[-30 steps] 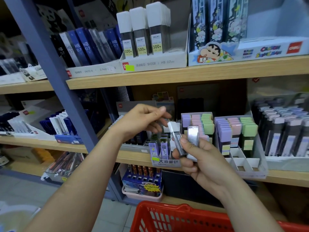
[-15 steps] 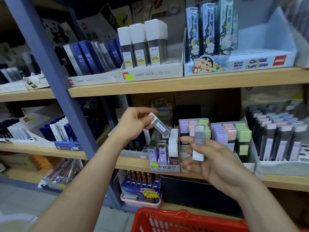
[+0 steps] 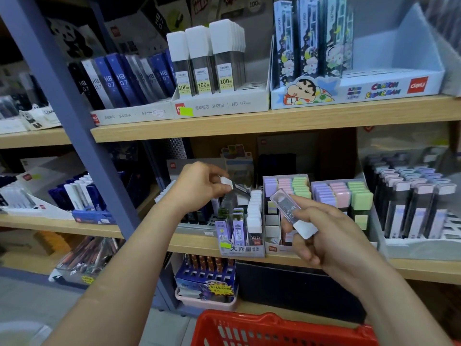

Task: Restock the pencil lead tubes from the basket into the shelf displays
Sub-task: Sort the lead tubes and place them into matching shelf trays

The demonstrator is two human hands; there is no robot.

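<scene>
Now, one lead tube (image 3: pixel 238 187) goes in.
The left hand (image 3: pixel 199 189) pinches it above the display box (image 3: pixel 243 249) at the front edge of the shelf (image 3: pixel 189 243); stand it upright, cap up. The right hand (image 3: pixel 334 238) grips a second tube (image 3: pixel 290 212).

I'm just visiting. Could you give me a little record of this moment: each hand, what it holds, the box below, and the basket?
left hand: pinches white-capped tube by its cap end, above the display box
right hand: grips second tube, tilted, white cap lowermost
display box: on the middle shelf, holds a column of white-capped tubes
basket: red, at the bottom edge of view, contents not visible
</scene>
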